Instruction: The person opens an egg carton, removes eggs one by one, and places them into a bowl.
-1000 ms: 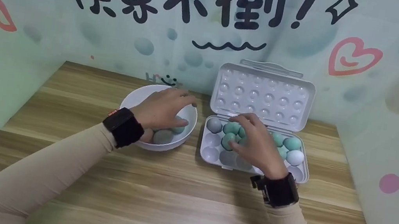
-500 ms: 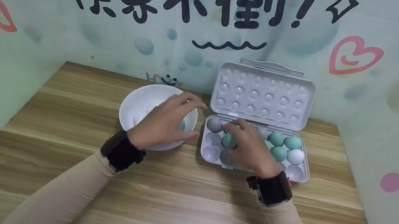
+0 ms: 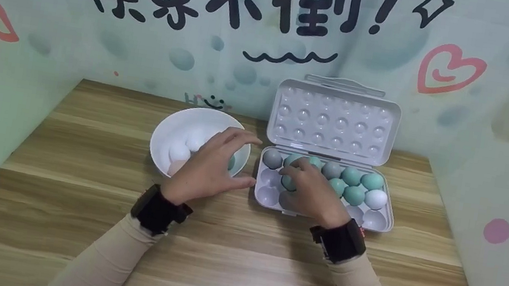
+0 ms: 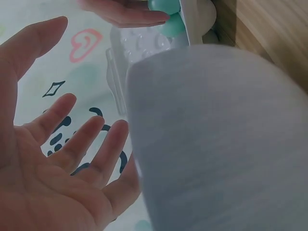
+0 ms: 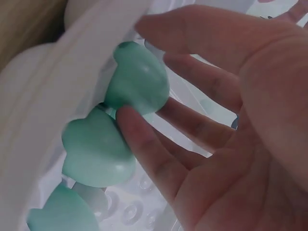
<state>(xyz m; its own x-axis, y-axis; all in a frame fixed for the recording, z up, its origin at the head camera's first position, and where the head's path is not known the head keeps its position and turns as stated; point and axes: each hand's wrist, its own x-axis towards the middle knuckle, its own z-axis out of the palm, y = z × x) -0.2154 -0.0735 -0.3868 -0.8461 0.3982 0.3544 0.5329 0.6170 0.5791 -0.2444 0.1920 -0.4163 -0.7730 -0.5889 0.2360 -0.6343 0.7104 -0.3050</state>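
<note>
The right hand [image 3: 315, 192] is curving its fingers about a smooth, rounded green egg [image 5: 139, 82] in the tray [image 3: 268, 197] (whether it is gripping, I cannot tell). The egg is pointing one blunt end up from the middle row, the tray hiding the rest, so its long axis is staying unclear. The left hand [image 3: 207, 171] is spreading wide over the glossy white bowl [image 3: 186, 128]. The dimpled lid [image 3: 333, 124] is standing open above the wood-grained table [image 3: 217, 258].

A white egg box [image 3: 269, 196] stands open, lid [image 3: 333, 119] raised, green, grey and white eggs [image 3: 354, 196] filling its back row and part of the middle. Just beside it, a round white bowl [image 3: 168, 130] holds more.
</note>
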